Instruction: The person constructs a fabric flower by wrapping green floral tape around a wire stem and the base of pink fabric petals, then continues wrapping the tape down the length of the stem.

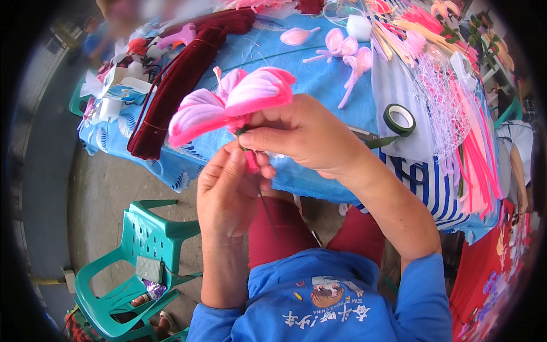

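A pink and lilac pipe-cleaner flower [256, 92] is held up above the near edge of the table. My right hand [307, 132] pinches its base, where a bit of dark green tape [241, 131] wraps round. Just below, my left hand [228, 184] grips the thin wire stem [269, 216], and a short hot-pink fuzzy piece [251, 161] shows between its fingers. The stem's lower end hangs over my lap. Right of my right wrist lies a roll of green floral tape [399, 119], its loose end beside partly hidden scissors [362, 133].
A blue cloth covers the table [273, 51]. Dark red pipe-cleaner bundles [183, 89] lie left, loose petals [337, 45] at the back, and pink and lilac stems [470, 154] at right. A green plastic chair [145, 239] stands at left with a wallet [149, 269] on it.
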Motion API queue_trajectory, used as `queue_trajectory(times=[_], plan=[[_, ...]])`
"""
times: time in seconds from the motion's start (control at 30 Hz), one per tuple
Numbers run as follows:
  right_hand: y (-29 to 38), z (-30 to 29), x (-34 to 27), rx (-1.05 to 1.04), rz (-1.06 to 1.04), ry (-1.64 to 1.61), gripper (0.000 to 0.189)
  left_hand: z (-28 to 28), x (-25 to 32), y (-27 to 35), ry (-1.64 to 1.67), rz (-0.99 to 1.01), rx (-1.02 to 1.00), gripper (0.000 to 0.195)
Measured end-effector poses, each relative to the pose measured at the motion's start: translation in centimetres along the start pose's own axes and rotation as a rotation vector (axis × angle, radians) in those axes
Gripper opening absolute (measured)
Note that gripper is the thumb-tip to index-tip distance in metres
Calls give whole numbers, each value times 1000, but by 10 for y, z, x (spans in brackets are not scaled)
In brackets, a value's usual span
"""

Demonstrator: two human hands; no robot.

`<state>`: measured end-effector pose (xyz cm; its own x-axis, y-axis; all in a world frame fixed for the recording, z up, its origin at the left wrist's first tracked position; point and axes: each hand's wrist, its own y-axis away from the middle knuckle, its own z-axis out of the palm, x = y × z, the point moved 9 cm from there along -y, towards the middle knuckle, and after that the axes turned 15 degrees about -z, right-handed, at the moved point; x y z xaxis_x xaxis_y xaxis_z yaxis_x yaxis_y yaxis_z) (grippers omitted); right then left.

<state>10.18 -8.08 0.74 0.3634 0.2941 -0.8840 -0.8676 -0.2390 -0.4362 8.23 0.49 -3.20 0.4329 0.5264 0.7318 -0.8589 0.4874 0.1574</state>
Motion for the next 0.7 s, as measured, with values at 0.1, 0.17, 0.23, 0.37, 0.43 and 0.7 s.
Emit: queue_trajectory(times=[0.1,0.17,0.23,0.37,0.43,0.7], plan=[[-4,0,-10,-44,-154,230,18,-6,3,-1,-12,50,70,18],[-3,7,-9,-171,-152,294,27,-9,11,-2,-44,107,89,19],[-1,2,-2,-186,-35,251,29,-17,19,0,-39,142,129,19],[2,-7,-8,-254,-4,372,37,-29,32,3,-86,257,211,19],[6,-13,-20,-288,-101,628,39,-33,36,4,-110,307,234,19],[37,-33,-40,-273,-174,1158,35,-37,36,4,-120,360,230,18]])
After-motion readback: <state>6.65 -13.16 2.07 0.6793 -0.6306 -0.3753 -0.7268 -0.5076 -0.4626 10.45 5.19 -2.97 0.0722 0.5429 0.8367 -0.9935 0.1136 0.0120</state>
